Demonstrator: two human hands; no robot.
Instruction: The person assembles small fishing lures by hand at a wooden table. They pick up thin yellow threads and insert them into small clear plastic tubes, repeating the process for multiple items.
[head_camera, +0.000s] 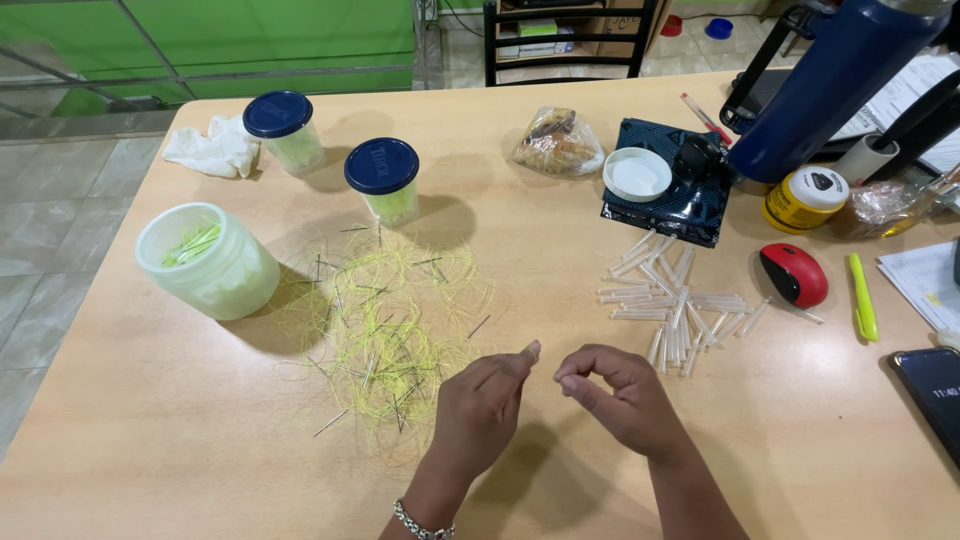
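- I see a loose tangle of yellow-green threads (385, 320) spread flat on the wooden table, just ahead and to the left of my hands, with thin dark needles (331, 423) scattered through it at all angles.
- My left hand (480, 405) is raised with thumb and forefinger pinched together; I think a fine thread or needle sits between them, but it is too thin to make out.
- My right hand (620, 392) hovers just beside it, fingers curled, fingertips pinched toward the left hand.

head-worn view, looking steeply down, close over wooden table (560, 230)
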